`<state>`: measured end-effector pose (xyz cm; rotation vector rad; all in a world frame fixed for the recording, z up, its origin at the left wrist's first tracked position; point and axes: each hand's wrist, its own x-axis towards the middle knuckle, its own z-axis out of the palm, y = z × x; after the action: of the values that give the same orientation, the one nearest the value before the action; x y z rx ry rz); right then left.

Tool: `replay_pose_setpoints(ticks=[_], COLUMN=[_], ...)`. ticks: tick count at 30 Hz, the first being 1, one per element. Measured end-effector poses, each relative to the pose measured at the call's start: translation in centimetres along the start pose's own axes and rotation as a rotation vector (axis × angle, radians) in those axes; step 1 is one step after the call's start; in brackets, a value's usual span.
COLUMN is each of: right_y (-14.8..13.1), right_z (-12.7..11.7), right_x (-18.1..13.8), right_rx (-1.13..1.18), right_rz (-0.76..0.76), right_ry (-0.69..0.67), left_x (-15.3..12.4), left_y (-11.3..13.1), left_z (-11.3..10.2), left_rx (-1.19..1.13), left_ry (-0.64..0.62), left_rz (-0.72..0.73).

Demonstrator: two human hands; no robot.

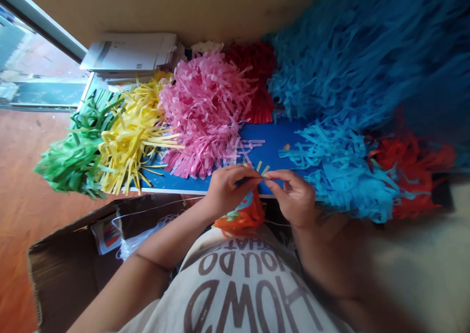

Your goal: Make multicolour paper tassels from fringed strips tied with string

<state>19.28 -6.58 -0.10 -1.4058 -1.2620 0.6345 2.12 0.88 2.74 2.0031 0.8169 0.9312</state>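
At the table's front edge, my left hand (pixel 229 190) and my right hand (pixel 295 198) meet, thumbs and forefingers pinched together. Between the fingertips is a thin yellow strip (pixel 265 170), its short ends pointing up; the rest of it is hidden. Just below hangs a bunch of orange strips (pixel 244 220) with some light blue and green, close against my shirt. A pile of pink strips (pixel 205 112) lies beyond my left hand. Light blue strips (pixel 352 171) are heaped to the right of my right hand.
On the blue table (pixel 282 132) are also yellow strips (pixel 135 137), green strips (pixel 73 161), dark red strips (pixel 257 83), red strips (pixel 411 171) and a paper stack (pixel 128 51). Below left, a cardboard box (pixel 66 274) holds white string (pixel 147 237).
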Motion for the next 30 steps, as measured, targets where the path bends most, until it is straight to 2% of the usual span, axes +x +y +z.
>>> replay_pose_setpoints(ticks=[5, 11, 15, 18, 20, 23, 26, 30], right_y=[0.1, 0.1, -0.2, -0.3, -0.1, 0.6, 1.0, 1.6], right_z=[-0.2, 0.0, -0.1, -0.5, -0.8, -1.0, -1.0, -1.3], right_x=[0.1, -0.1, 0.1, 0.1, 0.0, -0.1, 0.2, 0.3], right_rx=[0.014, 0.027, -0.078, -0.169, -0.200, -0.246, -0.285, -0.277], right_rz=[0.000, 0.045, -0.045, -0.116, -0.133, -0.165, -0.200, -0.189], right_ry=[-0.046, -0.025, -0.051, -0.068, -0.086, -0.052, -0.036, -0.093], left_x=[0.0, -0.2, -0.3, -0.6, -0.6, -0.5, -0.7, -1.2], left_y=[-0.2, 0.0, -0.2, -0.1, -0.1, -0.5, -1.2, -1.7], left_z=[0.2, -0.1, 0.3, 0.7, 0.8, 0.8, 0.8, 1.1], left_rx=[-0.075, -0.041, 0.003, 0.120, 0.146, 0.110, 0.103, 0.129], left_ry=[-0.019, -0.043, -0.034, -0.011, -0.074, -0.191, -0.218, -0.242], left_rz=[0.021, -0.059, -0.033, 0.050, 0.090, 0.042, -0.018, -0.027])
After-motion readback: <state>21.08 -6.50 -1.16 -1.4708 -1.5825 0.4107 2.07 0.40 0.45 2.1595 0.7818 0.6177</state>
